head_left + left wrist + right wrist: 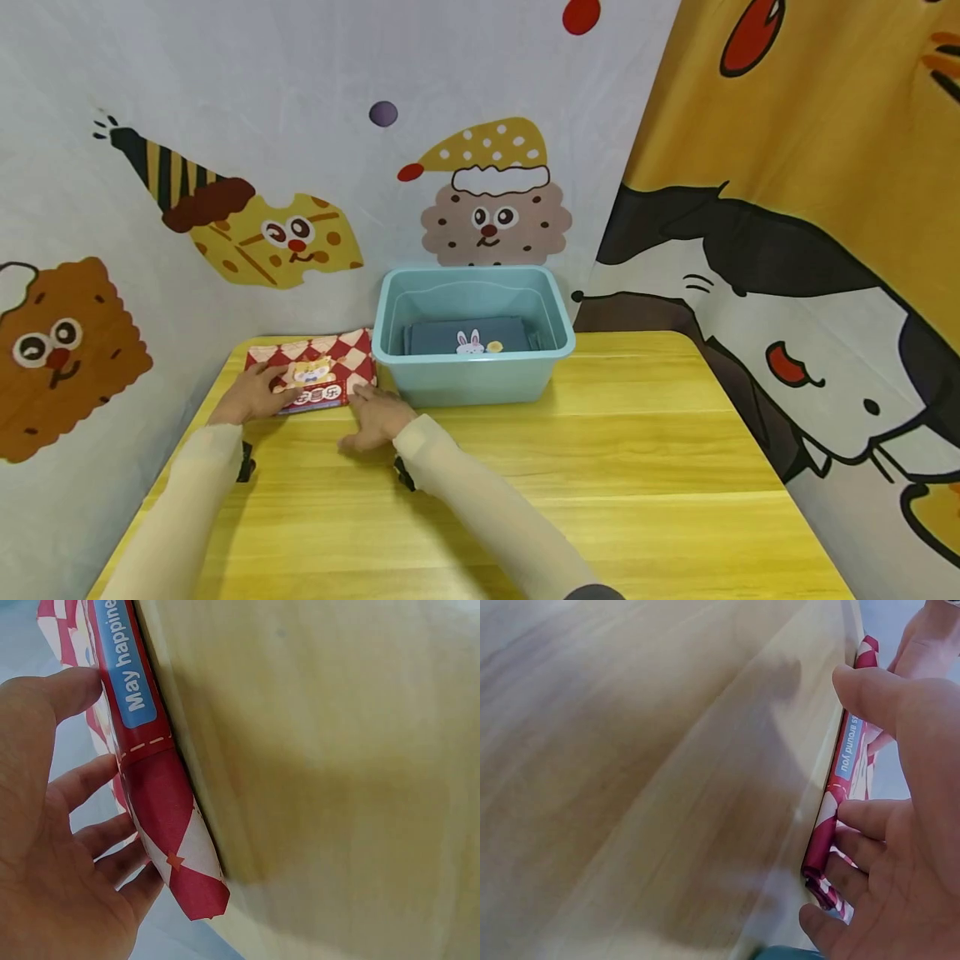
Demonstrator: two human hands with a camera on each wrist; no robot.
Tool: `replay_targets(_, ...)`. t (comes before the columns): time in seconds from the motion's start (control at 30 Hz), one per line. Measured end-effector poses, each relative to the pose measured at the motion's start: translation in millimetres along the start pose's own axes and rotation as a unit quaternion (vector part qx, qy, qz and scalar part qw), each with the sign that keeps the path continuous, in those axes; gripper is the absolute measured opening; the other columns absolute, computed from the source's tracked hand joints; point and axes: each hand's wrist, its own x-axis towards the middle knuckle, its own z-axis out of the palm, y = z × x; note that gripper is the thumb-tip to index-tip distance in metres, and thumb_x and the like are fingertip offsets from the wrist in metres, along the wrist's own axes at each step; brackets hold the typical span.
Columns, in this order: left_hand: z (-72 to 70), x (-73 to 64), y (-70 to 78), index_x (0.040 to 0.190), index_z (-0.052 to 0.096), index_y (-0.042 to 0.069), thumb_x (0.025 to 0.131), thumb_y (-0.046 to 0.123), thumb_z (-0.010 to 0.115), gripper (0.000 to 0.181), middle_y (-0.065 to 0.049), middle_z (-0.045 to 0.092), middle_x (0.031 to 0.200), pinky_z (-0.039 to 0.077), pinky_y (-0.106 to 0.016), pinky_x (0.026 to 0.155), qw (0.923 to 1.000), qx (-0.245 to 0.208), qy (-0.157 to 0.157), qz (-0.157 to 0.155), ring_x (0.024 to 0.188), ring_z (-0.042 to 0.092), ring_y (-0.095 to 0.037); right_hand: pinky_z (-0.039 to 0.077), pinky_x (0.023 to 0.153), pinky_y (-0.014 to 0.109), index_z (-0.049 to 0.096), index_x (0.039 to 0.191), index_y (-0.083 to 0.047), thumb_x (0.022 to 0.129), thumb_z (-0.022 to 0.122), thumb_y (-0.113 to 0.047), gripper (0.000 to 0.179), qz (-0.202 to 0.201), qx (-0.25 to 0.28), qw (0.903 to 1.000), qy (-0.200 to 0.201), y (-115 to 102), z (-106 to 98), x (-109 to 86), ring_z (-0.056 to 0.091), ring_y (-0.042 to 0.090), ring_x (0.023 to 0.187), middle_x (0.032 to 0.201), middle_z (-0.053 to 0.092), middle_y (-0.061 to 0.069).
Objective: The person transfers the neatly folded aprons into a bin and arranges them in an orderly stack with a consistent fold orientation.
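A flat red-and-white checked packet lies at the table's back left, with a cartoon picture and large lettering on its top. My left hand rests on its left front part, fingers spread. At the right front corner, my right hand touches it with fingertips, thumb held apart. In the left wrist view the packet's front edge carries a blue label; fingers lie nearly straight over it. The right wrist view shows the same edge beneath extended fingers. Its underside is hidden.
A light blue plastic bin stands just right of the packet, against the back. Inside lies a dark blue folded item with a rabbit print. A cartoon-printed cloth hangs behind the yellow wood-grain table.
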Motion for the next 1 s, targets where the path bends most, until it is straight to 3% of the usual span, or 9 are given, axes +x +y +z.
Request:
replay_targets(0.43,7.4,-16.6,4.1,0.151,0.038,-0.008,0.098,0.055,0.06,0.085,-0.046,0.022,0.152,0.031,-0.078,0.109,0.9999,-0.013,0.005,-0.005,0.135,0.028,-0.067,0.025,0.127,0.029,0.03,0.163,-0.026,0.089,0.06,-0.072,0.093,-0.002,-0.009,0.9998,0.016,-3.3,11.4,-11.4,0.018,0.011,0.159,0.171,0.021,-0.009)
replay_targets(0.67,10.5,-24.3,6.7,0.15,0.04,-0.009,0.098,0.051,0.062,0.083,-0.046,0.022,0.152,0.03,-0.079,0.108,0.9996,-0.022,0.016,0.01,0.135,0.028,-0.068,0.028,0.127,0.035,0.03,0.163,-0.025,0.086,0.06,-0.076,0.096,-0.008,-0.038,0.9987,0.033,-4.3,17.0,-18.7,0.023,0.013,0.159,0.171,0.023,-0.007)
replay_targets(1.0,18.5,-36.8,9.6,0.152,0.038,-0.007,0.096,0.054,0.063,0.086,-0.045,0.021,0.153,0.03,-0.079,0.109,0.9993,-0.032,0.015,-0.008,0.136,0.026,-0.066,0.028,0.127,0.037,0.031,0.162,-0.025,0.086,0.058,-0.078,0.097,-0.014,-0.052,0.9975,0.046,-6.5,28.3,-31.1,0.024,0.013,0.158,0.171,0.023,-0.007)
